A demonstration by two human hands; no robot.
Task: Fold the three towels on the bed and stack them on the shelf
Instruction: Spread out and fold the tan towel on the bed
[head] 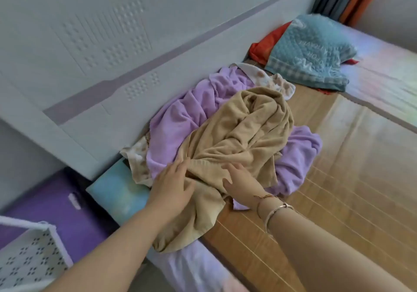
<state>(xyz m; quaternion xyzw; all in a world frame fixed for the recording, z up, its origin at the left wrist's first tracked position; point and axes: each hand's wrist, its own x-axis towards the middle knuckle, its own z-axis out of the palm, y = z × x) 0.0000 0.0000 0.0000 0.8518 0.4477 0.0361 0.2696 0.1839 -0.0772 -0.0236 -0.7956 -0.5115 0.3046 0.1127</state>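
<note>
Three crumpled towels lie heaped on the bed by the headboard. A tan towel [243,138] is on top, its near end hanging over the bed's edge. Under it spreads a lilac towel [180,120]. A white towel with brown spots [270,81] peeks out at the far end and at the near left. My left hand [171,185] rests flat on the tan towel's near left part, fingers spread. My right hand [241,181] lies on the same towel just to the right, fingers apart, with bracelets on the wrist. Neither hand visibly grips cloth.
A bamboo mat [338,178] covers the bed. A teal pillow [311,52] over a red cloth [266,43] lies at the far end. The white headboard [112,54] runs along the left. A white perforated shelf [31,253] and a purple box [56,212] stand at lower left.
</note>
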